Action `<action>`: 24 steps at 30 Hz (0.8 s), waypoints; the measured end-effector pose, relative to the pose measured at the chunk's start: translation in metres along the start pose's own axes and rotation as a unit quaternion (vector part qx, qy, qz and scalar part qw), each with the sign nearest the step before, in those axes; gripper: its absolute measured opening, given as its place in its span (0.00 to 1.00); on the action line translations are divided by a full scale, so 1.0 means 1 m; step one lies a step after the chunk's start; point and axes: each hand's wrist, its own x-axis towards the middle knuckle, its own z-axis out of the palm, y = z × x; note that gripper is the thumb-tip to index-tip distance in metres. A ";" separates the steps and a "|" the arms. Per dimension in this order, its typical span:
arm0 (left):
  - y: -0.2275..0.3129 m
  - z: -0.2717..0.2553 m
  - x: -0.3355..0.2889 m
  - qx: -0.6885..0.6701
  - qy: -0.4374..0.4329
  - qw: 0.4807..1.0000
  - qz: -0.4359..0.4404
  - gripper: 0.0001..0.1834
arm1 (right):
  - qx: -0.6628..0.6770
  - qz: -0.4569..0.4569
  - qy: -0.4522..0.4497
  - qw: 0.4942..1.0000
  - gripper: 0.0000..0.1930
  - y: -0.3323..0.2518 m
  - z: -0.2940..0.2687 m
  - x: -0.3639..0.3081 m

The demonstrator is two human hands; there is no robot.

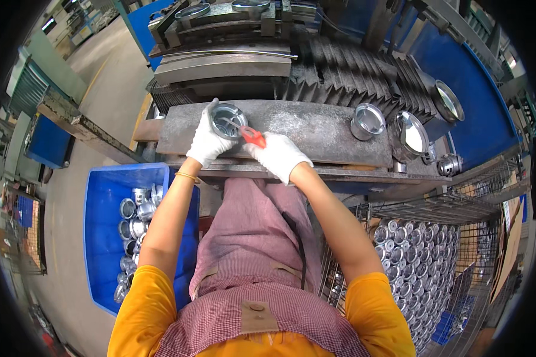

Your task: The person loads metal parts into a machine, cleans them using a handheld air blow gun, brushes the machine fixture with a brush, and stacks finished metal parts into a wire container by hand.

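My left hand (207, 135), in a white glove, is closed on the side of a round, hollow metal casting (242, 115) above the left end of the worn metal bench plate (309, 128). My right hand (277, 156), also gloved in white, grips a red-handled hand tool (253, 137) with a slim metal end. That end reaches into the casting's opening; its exact kind does not show. Farther right on the plate stands another round metal casting (367, 123), apart from both hands.
Left of my legs, a blue plastic bin (95, 238) holds several castings. To the right, a wire basket (426, 208) contains stacked rows of them. A cup of white material (412, 138) sits at the bench's right end. Behind the plate are machine bellows (351, 74).
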 end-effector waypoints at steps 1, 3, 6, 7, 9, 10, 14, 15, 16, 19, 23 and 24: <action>0.000 -0.001 -0.001 0.000 0.001 1.000 0.001 0.39 | 0.000 -0.001 0.000 1.000 0.25 -0.001 0.000 0.000; -0.002 -0.004 0.000 0.102 -0.023 0.994 0.039 0.32 | -0.015 0.011 -0.003 1.000 0.25 -0.004 0.001 0.000; -0.005 -0.011 0.004 -0.043 -0.024 0.999 -0.020 0.37 | -0.016 0.002 0.000 1.000 0.25 -0.002 0.003 0.000; -0.014 -0.022 0.007 -0.041 -0.021 0.999 -0.017 0.37 | -0.016 -0.003 0.000 1.000 0.25 -0.004 0.005 0.001; -0.026 -0.029 0.011 0.204 0.031 0.974 0.093 0.33 | -0.015 -0.006 0.011 1.000 0.25 -0.006 0.007 0.001; -0.024 -0.024 0.008 0.202 0.030 0.974 0.093 0.33 | -0.016 -0.004 0.012 1.000 0.25 -0.006 0.006 0.001; 0.014 0.014 -0.013 0.075 0.042 0.993 0.086 0.23 | -0.020 0.009 0.002 1.000 0.25 -0.005 0.002 0.000; 0.022 0.018 -0.016 -0.078 0.068 0.994 0.019 0.21 | -0.021 0.007 0.004 1.000 0.25 -0.005 0.003 0.000; 0.024 0.019 -0.017 -0.078 0.069 0.994 0.020 0.21 | -0.022 0.006 0.003 1.000 0.25 -0.006 0.003 0.000; 0.026 0.021 -0.018 -0.110 0.075 0.991 0.003 0.18 | -0.024 0.008 0.010 1.000 0.25 -0.008 0.002 0.000; 0.021 0.017 -0.016 -0.059 0.074 0.995 0.025 0.20 | -0.028 0.004 0.002 1.000 0.24 -0.009 0.001 -0.001; 0.018 0.016 -0.016 -0.065 0.074 0.995 0.024 0.21 | -0.029 0.006 -0.002 1.000 0.25 -0.009 0.001 -0.001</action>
